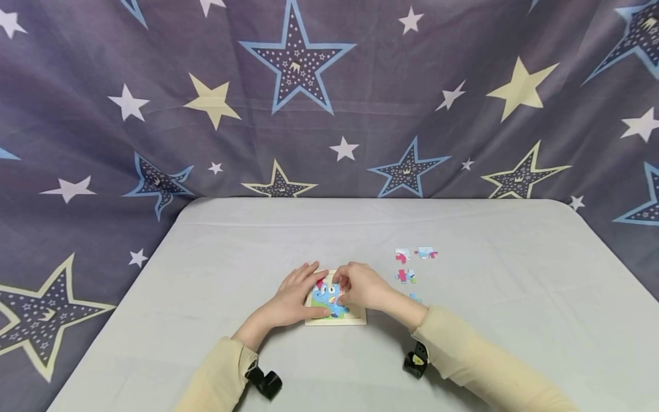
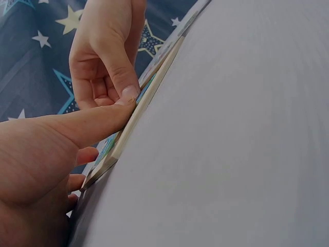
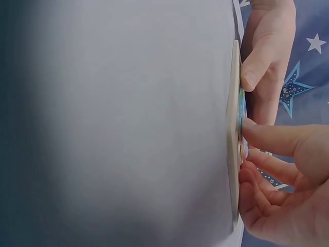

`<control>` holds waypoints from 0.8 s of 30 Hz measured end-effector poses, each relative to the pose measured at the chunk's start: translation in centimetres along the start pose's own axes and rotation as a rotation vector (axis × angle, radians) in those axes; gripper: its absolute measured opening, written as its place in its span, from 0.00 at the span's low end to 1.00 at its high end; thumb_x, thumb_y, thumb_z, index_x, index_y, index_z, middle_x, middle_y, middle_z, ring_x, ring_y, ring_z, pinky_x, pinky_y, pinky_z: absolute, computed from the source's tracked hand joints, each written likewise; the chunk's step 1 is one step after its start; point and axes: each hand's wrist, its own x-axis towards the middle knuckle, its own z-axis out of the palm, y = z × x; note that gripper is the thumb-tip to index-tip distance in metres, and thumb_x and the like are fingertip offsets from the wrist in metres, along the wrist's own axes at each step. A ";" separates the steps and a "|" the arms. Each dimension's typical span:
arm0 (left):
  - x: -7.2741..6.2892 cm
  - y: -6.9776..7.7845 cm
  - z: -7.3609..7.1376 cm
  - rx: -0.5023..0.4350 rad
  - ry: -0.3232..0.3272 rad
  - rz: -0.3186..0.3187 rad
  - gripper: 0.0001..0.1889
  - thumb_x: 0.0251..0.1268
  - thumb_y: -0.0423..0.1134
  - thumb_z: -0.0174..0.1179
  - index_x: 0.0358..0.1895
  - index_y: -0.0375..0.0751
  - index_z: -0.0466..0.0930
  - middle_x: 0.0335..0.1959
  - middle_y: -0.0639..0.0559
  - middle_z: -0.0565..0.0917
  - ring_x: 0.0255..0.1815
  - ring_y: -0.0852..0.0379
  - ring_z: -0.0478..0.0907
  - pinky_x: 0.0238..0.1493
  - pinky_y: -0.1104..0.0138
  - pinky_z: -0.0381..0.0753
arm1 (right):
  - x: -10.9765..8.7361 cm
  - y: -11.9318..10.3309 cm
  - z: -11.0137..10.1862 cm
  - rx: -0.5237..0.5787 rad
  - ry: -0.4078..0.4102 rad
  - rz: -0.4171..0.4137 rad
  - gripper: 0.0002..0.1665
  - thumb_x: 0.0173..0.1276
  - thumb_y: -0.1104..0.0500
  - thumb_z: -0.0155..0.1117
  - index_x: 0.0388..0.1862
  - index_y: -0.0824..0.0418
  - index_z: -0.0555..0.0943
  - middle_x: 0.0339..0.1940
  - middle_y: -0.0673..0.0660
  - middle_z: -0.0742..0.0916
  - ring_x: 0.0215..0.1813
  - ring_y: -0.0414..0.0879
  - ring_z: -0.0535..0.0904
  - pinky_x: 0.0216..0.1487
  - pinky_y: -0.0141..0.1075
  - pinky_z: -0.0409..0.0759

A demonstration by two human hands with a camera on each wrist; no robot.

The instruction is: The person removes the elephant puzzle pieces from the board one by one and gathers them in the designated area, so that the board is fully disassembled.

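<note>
Puzzle [image 1: 323,294], part-filled, in tray [image 1: 336,322] on table [image 1: 329,372]. Left hand [image 1: 292,298]: fingers extended, thumb apart, bracing tray. Right hand [image 1: 362,286]: pinches piece [image 1: 341,290] over puzzle. Loose pieces [image 1: 426,252] lie to right. Step, judged: seating piece; next calls for aligning, then pressing flush.

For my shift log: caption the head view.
Left hand and right hand on a square pale wooden puzzle tray; small flat multicoloured jigsaw pieces lie to its right.

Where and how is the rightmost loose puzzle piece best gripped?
Probably pinch the rightmost piece by its far and near edges, coming from above: it lies flat on the table, pink tabs jut sideways, and another piece sits on its left.
</note>
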 end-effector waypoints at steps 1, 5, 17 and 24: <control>0.0 0.0 0.0 -0.001 0.000 0.001 0.41 0.52 0.53 0.63 0.68 0.42 0.58 0.72 0.40 0.51 0.72 0.40 0.40 0.68 0.44 0.37 | 0.0 0.0 0.0 0.003 0.001 0.002 0.18 0.45 0.64 0.74 0.37 0.61 0.81 0.28 0.52 0.79 0.31 0.41 0.72 0.34 0.34 0.72; 0.0 0.0 0.0 -0.002 0.000 0.000 0.41 0.52 0.53 0.63 0.68 0.42 0.58 0.72 0.40 0.51 0.72 0.40 0.40 0.68 0.45 0.37 | 0.0 0.0 0.1 0.006 0.004 0.002 0.18 0.45 0.64 0.74 0.37 0.60 0.80 0.28 0.52 0.79 0.31 0.41 0.72 0.34 0.35 0.72; -0.1 0.0 0.0 -0.010 0.003 0.000 0.41 0.52 0.52 0.63 0.68 0.42 0.58 0.71 0.40 0.51 0.72 0.40 0.40 0.68 0.44 0.37 | 0.2 0.1 0.2 0.015 0.007 0.007 0.18 0.45 0.64 0.74 0.36 0.60 0.77 0.28 0.52 0.79 0.31 0.41 0.72 0.34 0.34 0.73; -0.1 0.1 -0.1 -0.008 -0.001 -0.006 0.41 0.52 0.52 0.63 0.68 0.43 0.58 0.72 0.40 0.50 0.73 0.41 0.40 0.68 0.45 0.37 | 0.1 0.4 0.1 0.066 -0.006 0.001 0.20 0.46 0.65 0.73 0.36 0.59 0.73 0.30 0.52 0.80 0.31 0.41 0.74 0.34 0.34 0.74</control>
